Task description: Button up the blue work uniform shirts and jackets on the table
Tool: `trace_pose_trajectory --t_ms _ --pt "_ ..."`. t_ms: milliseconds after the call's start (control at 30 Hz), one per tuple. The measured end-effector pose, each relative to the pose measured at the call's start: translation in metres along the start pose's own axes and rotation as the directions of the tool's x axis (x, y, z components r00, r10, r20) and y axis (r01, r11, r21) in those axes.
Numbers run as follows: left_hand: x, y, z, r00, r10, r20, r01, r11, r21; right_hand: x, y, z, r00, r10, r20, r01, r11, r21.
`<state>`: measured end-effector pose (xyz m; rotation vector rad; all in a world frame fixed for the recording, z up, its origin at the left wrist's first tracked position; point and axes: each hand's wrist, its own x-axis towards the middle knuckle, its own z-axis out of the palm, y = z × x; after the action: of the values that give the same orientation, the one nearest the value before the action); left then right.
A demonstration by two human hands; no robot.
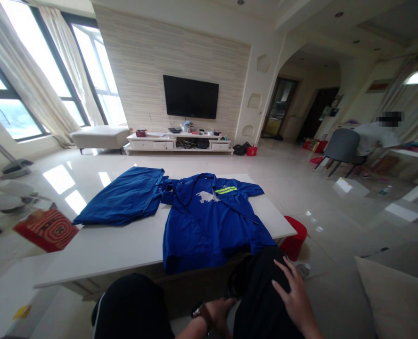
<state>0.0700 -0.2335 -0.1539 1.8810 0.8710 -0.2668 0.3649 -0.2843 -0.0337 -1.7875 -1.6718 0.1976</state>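
A short-sleeved blue shirt (201, 235) lies spread on the white table (124, 249), its front open, with a pale patch and yellow-green stripes near the chest. Left of it rest folded blue trousers (124, 197). My right hand (295, 296) lies on my black-clad right knee with the fingers spread, holding nothing. My left hand (217, 310), a watch strap on its wrist, hangs low between my legs, below the table edge. Its fingers are dim and partly hidden, so their grip does not show. Both hands are apart from the clothes.
A red stool (294, 238) stands by the table's right end, and a red patterned bag (46, 230) at its left. Beyond are a TV cabinet (152, 145) and a grey bench (101, 136). A person (374, 139) sits on a grey chair (341, 146) at right.
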Motion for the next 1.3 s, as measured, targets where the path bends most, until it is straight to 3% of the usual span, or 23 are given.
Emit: trace_pose_trajectory --t_ms 133,200,233,267,333,400,467,500,600,667,833,1000,1167,1300 --pt "-0.014 0.015 -0.016 1.0 -0.022 0.002 0.022 1.0 -0.001 -0.002 -0.002 0.003 1.0 0.01 -0.007 -0.01 1.0 0.012" --pt "-0.026 0.022 -0.039 0.995 0.012 -0.098 -0.02 0.996 -0.082 0.0 0.002 0.004 1.0 0.011 -0.014 -0.011 1.0 0.021" --pt "-0.033 0.025 -0.055 0.979 0.013 -0.205 -0.042 0.989 -0.138 0.004 0.005 0.003 1.0 0.013 -0.014 -0.012 1.0 0.027" --pt "-0.04 0.028 -0.073 0.942 -0.001 -0.336 -0.068 0.979 -0.193 0.009 0.008 0.002 1.0 0.014 -0.009 -0.014 0.999 0.037" --pt "-0.054 0.028 -0.113 0.808 -0.045 -0.588 -0.134 0.957 -0.256 0.029 0.014 0.0 0.999 0.028 0.019 -0.029 0.997 0.076" --pt "-0.065 0.023 -0.151 0.677 -0.062 -0.734 -0.152 0.963 -0.221 0.061 0.016 -0.001 0.996 0.064 0.055 -0.071 0.989 0.13" --pt "-0.07 0.011 -0.18 0.594 -0.089 -0.8 -0.039 0.99 -0.139 0.102 0.012 0.005 0.994 0.062 0.093 -0.075 0.987 0.146" --pt "-0.07 0.003 -0.19 0.579 -0.13 -0.805 0.067 0.991 -0.113 0.124 0.008 0.012 0.992 0.03 0.122 -0.045 0.991 0.127" --pt "-0.062 -0.024 -0.203 0.619 -0.349 -0.704 0.386 0.915 -0.114 0.187 -0.007 0.049 0.954 -0.103 0.283 0.111 0.994 -0.013" --pt "-0.051 -0.042 -0.204 0.65 -0.432 -0.625 0.479 0.872 -0.104 0.224 -0.014 0.081 0.91 -0.122 0.395 0.191 0.971 -0.14" --pt "-0.03 -0.08 -0.224 0.652 -0.398 -0.645 0.48 0.875 -0.054 0.294 -0.006 0.155 0.837 -0.064 0.543 0.26 0.92 -0.292" --pt "-0.017 -0.108 -0.273 0.66 -0.38 -0.648 0.478 0.878 -0.028 0.342 0.014 0.208 0.838 0.023 0.545 0.177 0.933 -0.312" --pt "0.003 -0.127 -0.323 0.651 -0.35 -0.673 0.472 0.882 -0.002 0.391 0.014 0.244 0.868 0.011 0.496 0.161 0.939 -0.304" --pt "0.012 -0.129 -0.347 0.645 -0.355 -0.677 0.467 0.884 -0.019 0.425 0.008 0.251 0.86 -0.016 0.509 0.157 0.959 -0.235"
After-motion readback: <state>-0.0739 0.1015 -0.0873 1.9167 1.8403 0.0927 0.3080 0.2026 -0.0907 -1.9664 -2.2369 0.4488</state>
